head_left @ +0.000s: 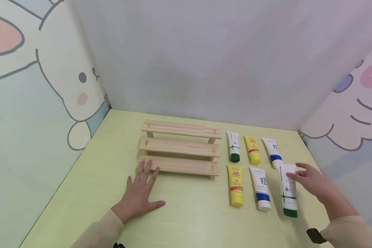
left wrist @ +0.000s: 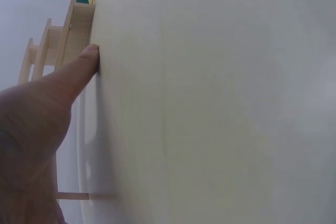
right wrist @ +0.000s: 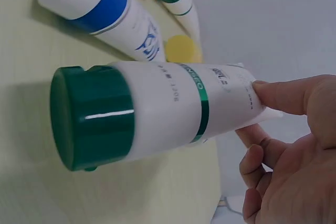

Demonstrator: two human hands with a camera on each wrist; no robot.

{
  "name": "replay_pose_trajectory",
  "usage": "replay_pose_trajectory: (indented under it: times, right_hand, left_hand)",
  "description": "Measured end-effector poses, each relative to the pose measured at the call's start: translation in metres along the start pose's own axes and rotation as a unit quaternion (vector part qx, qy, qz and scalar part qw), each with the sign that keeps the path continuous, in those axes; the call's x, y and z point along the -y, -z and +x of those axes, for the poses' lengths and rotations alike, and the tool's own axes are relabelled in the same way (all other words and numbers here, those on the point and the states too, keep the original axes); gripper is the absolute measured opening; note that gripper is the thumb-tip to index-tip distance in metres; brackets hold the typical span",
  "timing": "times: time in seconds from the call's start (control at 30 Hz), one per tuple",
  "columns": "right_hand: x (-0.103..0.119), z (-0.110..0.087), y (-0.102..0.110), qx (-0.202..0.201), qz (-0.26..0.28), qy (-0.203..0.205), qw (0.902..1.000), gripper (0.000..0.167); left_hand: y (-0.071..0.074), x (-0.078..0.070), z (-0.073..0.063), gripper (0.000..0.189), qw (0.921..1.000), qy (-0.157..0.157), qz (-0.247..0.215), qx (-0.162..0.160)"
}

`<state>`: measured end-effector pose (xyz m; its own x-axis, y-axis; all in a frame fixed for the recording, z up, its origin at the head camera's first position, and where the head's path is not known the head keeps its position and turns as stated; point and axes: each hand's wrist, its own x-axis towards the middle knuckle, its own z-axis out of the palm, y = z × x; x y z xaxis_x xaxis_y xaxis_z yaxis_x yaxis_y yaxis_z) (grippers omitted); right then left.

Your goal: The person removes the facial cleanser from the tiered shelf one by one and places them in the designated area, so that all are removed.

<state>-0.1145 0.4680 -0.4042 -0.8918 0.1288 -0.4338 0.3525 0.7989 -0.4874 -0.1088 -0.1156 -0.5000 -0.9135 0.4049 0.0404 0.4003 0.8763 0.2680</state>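
My right hand (head_left: 314,181) pinches the flat end of a white tube with a green cap (head_left: 288,193) between thumb and fingers. In the right wrist view the green cap (right wrist: 94,119) points away from the hand, and a shadow falls on the table beside it. My left hand (head_left: 140,193) rests on the table with fingers spread, its fingertips at the lowest step of a three-step wooden rack (head_left: 179,165). The left wrist view shows the thumb (left wrist: 79,74) stretched out over the tabletop.
Right of the rack lie a smaller green-capped tube (head_left: 234,146), two yellow tubes (head_left: 252,150) and two white tubes with blue bands (head_left: 260,187), in two rows. A pale wall (head_left: 198,62) stands behind the table, with cartoon-printed walls (head_left: 34,120) at the sides.
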Motion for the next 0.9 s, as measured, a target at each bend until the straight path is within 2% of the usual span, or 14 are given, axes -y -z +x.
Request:
replay_pose_trajectory:
  times: [0.13, 0.4, 0.67, 0.8, 0.9]
  right_hand:
    - [-0.011, 0.011, -0.016, 0.039, 0.017, -0.031, 0.9986, 0.094]
    - [-0.022, 0.027, -0.032, 0.046, 0.027, -0.078, 0.9955, 0.108]
    - [-0.021, 0.023, -0.035, 0.003, -0.049, -0.089, 0.9949, 0.118]
    - [-0.014, 0.016, -0.037, -0.021, -0.1, -0.09, 0.9907, 0.111]
    - [0.0, 0.007, -0.038, -0.063, -0.139, -0.074, 0.9855, 0.106]
  left_hand:
    - [0.001, 0.001, -0.001, 0.115, 1.0, 0.001, -0.001, 0.0]
    - [0.0, 0.002, -0.002, 0.115, 1.0, -0.002, 0.002, 0.005]
    - [0.0, 0.002, -0.001, 0.115, 0.9999, -0.005, 0.01, -0.002]
    - [0.001, 0.002, -0.001, 0.115, 0.9996, -0.007, 0.026, -0.005]
    - [0.005, 0.001, -0.002, 0.114, 0.9988, -0.012, 0.045, -0.014]
